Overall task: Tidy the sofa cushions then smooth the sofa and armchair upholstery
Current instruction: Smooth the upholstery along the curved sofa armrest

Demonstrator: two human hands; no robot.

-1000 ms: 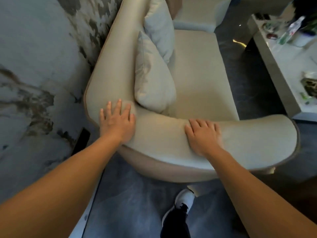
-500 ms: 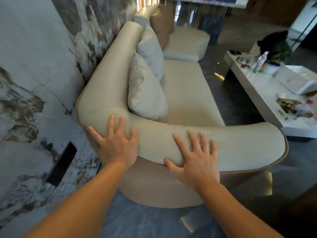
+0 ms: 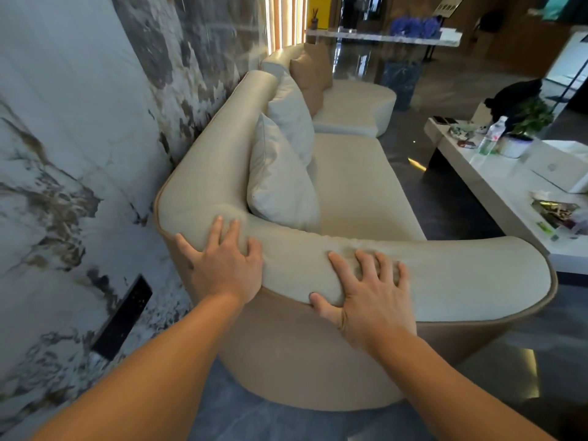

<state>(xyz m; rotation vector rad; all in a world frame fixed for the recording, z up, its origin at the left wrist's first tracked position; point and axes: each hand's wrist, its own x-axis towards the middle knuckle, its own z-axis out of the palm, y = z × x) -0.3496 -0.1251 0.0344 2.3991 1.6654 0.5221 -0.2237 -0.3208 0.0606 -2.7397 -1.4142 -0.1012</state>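
Note:
A cream sofa (image 3: 359,183) runs away from me along the marble wall, its padded armrest (image 3: 445,275) right in front of me. My left hand (image 3: 222,262) lies flat on the armrest's rounded left corner, fingers spread. My right hand (image 3: 369,294) presses the armrest's near edge, fingers spread on top and thumb at the tan piping. Two cream cushions, the nearer cushion (image 3: 280,183) and the farther cushion (image 3: 291,116), lean against the backrest. Behind them stands a tan cushion (image 3: 313,74).
The marble wall (image 3: 79,154) stands close on the left, with a black plate (image 3: 122,316) low down. A white coffee table (image 3: 515,189) on the right carries a bottle (image 3: 491,135), a plant pot, boxes and wrappers. Dark glossy floor lies between sofa and table.
Both hands slid back from the top of the armrest toward its near outer edge and spread their fingers. My view lifted, showing more of the sofa and room.

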